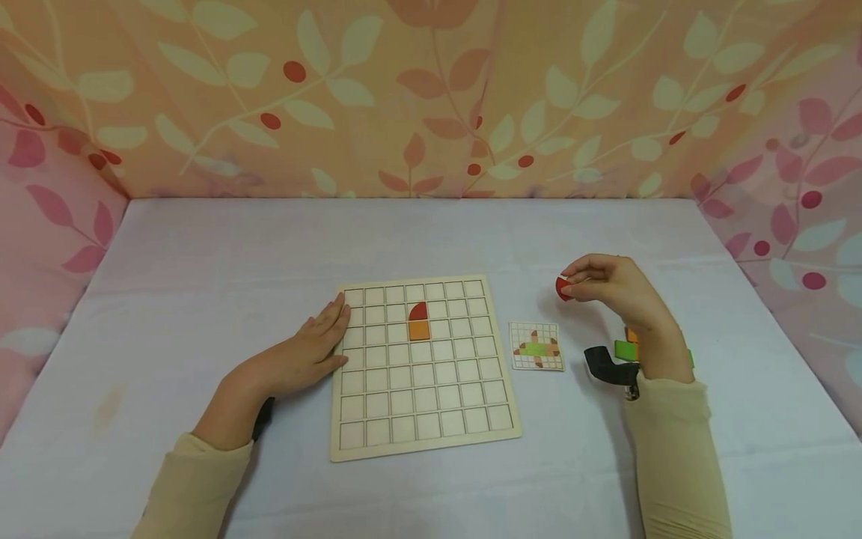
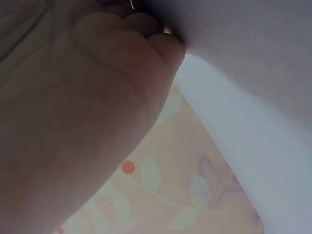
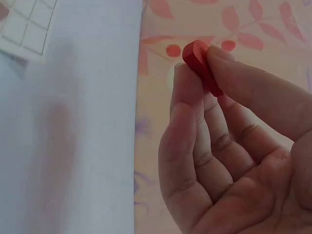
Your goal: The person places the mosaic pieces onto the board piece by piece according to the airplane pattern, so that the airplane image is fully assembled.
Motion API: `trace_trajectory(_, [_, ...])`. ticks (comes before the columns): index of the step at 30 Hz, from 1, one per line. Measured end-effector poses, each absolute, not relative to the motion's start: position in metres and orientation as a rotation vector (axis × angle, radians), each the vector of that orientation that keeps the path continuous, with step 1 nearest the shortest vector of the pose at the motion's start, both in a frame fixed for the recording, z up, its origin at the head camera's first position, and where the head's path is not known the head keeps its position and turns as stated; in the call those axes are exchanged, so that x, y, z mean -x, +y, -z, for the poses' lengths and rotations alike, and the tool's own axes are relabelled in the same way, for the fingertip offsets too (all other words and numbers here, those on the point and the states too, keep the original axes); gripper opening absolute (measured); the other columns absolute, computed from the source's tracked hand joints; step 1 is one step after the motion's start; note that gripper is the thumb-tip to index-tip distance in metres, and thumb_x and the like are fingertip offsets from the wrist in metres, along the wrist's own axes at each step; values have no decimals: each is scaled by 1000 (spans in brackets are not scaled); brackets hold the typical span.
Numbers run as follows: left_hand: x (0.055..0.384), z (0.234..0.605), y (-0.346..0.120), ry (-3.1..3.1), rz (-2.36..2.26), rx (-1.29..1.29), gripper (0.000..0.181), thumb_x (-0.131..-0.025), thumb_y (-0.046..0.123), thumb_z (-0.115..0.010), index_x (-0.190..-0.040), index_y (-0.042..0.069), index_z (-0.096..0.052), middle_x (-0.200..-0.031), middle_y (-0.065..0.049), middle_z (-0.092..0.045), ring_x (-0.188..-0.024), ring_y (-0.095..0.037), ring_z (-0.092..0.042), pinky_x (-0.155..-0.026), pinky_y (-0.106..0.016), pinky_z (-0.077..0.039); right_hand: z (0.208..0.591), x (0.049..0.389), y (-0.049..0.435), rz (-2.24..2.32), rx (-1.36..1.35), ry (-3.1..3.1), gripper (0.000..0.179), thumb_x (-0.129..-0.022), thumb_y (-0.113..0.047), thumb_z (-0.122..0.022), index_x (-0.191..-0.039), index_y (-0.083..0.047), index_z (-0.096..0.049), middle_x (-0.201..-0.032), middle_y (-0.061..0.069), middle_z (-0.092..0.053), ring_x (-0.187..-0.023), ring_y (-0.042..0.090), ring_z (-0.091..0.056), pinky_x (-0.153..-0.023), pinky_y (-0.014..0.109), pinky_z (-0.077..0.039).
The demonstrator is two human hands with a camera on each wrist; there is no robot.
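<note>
Between thumb and fingertips my right hand (image 1: 609,284) pinches a small red quarter-circle tile (image 1: 563,289), held above the table to the right of the board. The right wrist view shows the same red tile (image 3: 202,68) from its edge. My left hand (image 1: 306,352) rests with extended fingers on the left edge of the wooden grid board (image 1: 426,447). On that board a red quarter-circle piece (image 1: 419,311) lies directly above an orange square piece (image 1: 419,330). In the left wrist view the left hand (image 2: 97,87) fills much of the frame, and its fingertips are hidden.
A small pattern card (image 1: 536,346) with a coloured figure on a grid lies right of the board. Green tiles (image 1: 625,350) and an orange tile (image 1: 631,335) sit partly behind the right wrist. Patterned cloth (image 1: 431,97) stands along the table's back and sides.
</note>
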State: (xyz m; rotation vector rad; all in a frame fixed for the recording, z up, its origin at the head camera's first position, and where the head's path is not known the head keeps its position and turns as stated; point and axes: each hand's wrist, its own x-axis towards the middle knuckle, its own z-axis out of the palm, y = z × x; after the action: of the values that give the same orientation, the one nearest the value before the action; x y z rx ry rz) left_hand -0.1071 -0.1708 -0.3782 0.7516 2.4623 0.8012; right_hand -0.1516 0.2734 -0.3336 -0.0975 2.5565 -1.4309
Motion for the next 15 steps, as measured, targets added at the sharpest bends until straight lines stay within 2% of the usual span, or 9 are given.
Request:
trace_trajectory(6, [106,378,-173,2450,-810,-737,70,-99,19,-48,-147,-10,-5,-154,-22,12,-141,-37,8,-110,-57,-4,334,153,262,1410,135,2543,38,-86,-5,-67,-120,8,-57,-88,5,-64,-80,13,-60,-73,22,-49])
trace_trajectory(12, [106,378,-173,2450,-796,-747,70,-100,20,-47,-147,-9,-4,-154,-21,13,-142,-36,8,-111,-57,-4,335,152,255,1389,177,2540,32,-86,-5,-66,-114,9,-60,-88,0,-67,-81,19,-63,-74,22,-50])
trace_trajectory(15, [108,378,-172,2447,-794,-755,70,-100,20,-47,-147,-9,-3,-154,-22,13,-141,-36,8,-111,-57,-3,336,152,251,1391,195,2537,29,-85,-6,-69,-109,9,-61,-87,2,-68,-81,22,-64,-74,23,-51])
